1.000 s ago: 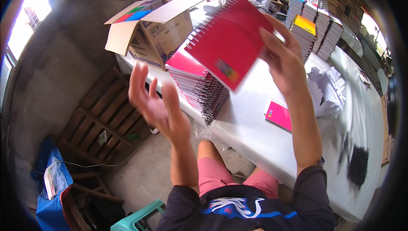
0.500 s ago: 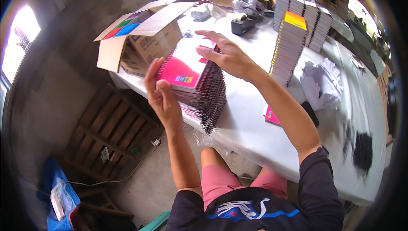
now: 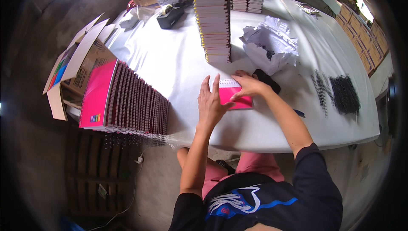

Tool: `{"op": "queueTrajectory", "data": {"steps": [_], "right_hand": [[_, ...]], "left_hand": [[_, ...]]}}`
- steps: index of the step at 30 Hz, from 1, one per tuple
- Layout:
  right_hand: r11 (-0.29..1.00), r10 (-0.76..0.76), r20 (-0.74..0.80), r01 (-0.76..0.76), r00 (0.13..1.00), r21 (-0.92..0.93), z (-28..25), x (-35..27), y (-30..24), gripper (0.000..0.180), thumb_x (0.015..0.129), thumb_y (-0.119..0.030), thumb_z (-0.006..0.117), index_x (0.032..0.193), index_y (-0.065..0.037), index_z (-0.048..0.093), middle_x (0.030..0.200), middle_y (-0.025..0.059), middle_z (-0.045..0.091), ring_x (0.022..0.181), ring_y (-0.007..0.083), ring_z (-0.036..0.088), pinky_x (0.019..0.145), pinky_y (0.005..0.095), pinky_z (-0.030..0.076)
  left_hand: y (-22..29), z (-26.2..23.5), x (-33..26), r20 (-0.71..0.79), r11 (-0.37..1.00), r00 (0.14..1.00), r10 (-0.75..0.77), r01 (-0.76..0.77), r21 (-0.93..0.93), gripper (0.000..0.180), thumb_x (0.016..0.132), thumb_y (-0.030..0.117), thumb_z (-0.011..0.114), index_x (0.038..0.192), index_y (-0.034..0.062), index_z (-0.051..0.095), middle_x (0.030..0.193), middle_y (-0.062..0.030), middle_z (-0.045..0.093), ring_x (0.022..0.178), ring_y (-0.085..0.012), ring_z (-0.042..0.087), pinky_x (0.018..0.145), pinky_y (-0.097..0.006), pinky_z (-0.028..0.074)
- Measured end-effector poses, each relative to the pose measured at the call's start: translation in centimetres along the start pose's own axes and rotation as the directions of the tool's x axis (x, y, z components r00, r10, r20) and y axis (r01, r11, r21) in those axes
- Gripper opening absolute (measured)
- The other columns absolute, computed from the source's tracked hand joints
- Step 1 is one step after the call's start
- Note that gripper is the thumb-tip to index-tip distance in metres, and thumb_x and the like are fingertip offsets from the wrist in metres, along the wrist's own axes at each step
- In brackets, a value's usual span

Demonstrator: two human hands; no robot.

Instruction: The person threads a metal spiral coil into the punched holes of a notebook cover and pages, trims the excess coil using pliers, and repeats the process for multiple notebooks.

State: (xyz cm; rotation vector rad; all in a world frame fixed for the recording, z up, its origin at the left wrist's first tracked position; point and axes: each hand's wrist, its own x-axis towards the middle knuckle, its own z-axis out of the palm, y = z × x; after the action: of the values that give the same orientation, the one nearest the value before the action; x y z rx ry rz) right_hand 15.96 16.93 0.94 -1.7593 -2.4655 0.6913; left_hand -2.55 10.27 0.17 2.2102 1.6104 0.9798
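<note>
In front of me on the white-covered table lies a pink notebook (image 3: 241,102) with a white strip of punched holes along its far edge. My left hand (image 3: 211,108) is at its left side, fingers spread and pointing away from me. My right hand (image 3: 251,85) reaches over its right part, thumb over the cover and fingers apart near the holed edge. Neither hand is closed around it. To the left stands a tall stack of pink spiral notebooks (image 3: 98,93), black coils along its side.
Beyond my hands rises a yellow-topped notebook stack (image 3: 212,27), with crumpled white paper (image 3: 272,46) beside it. Black binding coils (image 3: 345,94) lie at right. A dark object (image 3: 267,81) sits behind my right hand. An opened carton (image 3: 91,63) and tape dispenser (image 3: 170,16) are farther left.
Both hands have left the pink stack and moved right to the single notebook. My view has swung right, so the stack and carton now sit farther left.
</note>
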Motion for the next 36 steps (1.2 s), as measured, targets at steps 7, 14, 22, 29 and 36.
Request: {"op": "queueTrajectory", "data": {"steps": [7, 14, 22, 29, 36], "right_hand": [[0.989, 0.132, 0.032, -0.130, 0.991, -0.068, -1.3, 0.6, -1.3, 0.084, 0.043, -0.042, 0.088, 0.108, -0.005, 0.051, 0.119, 0.0156, 0.052, 0.112, 0.0329, 0.050, 0.091, 0.0462, 0.041], [0.916, -0.029, -0.150, 0.086, 0.988, 0.393, -2.4, -6.8, -1.9, 0.064, 0.056, -0.012, 0.081, 0.113, -0.010, 0.052, 0.093, 0.0134, 0.066, 0.090, 0.0270, 0.064, 0.077, 0.0381, 0.050], [0.460, 0.217, -0.515, 0.379, 0.829, 0.803, 6.1, -11.5, -1.5, 0.055, 0.066, 0.000, 0.076, 0.116, -0.009, 0.056, 0.092, 0.0058, 0.063, 0.085, 0.0158, 0.062, 0.079, 0.0289, 0.048], [0.378, 0.248, -0.489, 0.381, 0.836, 0.844, 7.0, -10.9, -2.0, 0.036, 0.074, 0.004, 0.054, 0.108, -0.005, 0.046, 0.090, 0.0053, 0.058, 0.084, 0.0154, 0.057, 0.080, 0.0281, 0.046], [0.589, 0.151, -0.369, 0.216, 0.917, 0.779, 7.3, -12.6, -1.1, 0.035, 0.074, 0.004, 0.052, 0.107, -0.006, 0.046, 0.090, 0.0126, 0.060, 0.086, 0.0275, 0.060, 0.077, 0.0332, 0.047]], "left_hand": [[0.1, -0.1, 5.0, 0.528, 0.964, 0.844, -0.097, -0.053, 0.262, 0.122, 0.044, 0.034, 0.087, 0.146, 0.0187, 0.022, 0.140, -0.0079, 0.040, 0.134, -0.0381, 0.027, 0.101, -0.062, 0.027], [0.7, -1.7, 1.2, 0.237, 0.984, 0.955, 0.177, -0.177, -0.020, 0.044, 0.069, 0.011, 0.075, 0.108, 0.0120, 0.055, 0.103, -0.0108, 0.046, 0.102, -0.0316, 0.050, 0.079, -0.046, 0.046], [2.0, 0.6, -4.7, -0.027, 0.931, 0.997, 0.078, -0.082, -0.356, 0.047, 0.078, -0.010, 0.055, 0.119, 0.0137, 0.055, 0.114, -0.0157, 0.043, 0.112, -0.0301, 0.041, 0.089, -0.039, 0.041], [4.4, 1.2, -5.5, -0.078, 0.953, 0.997, 0.001, -0.025, -0.303, 0.053, 0.077, -0.008, 0.055, 0.124, 0.0166, 0.053, 0.129, -0.0186, 0.032, 0.122, -0.0332, 0.032, 0.098, -0.040, 0.032], [7.2, 3.7, -5.7, -0.236, 0.952, 0.949, 0.208, -0.142, 0.270, 0.041, 0.076, 0.044, 0.067, 0.109, 0.0211, 0.058, 0.122, -0.0123, 0.042, 0.125, -0.0344, 0.032, 0.099, -0.067, 0.010]]}}
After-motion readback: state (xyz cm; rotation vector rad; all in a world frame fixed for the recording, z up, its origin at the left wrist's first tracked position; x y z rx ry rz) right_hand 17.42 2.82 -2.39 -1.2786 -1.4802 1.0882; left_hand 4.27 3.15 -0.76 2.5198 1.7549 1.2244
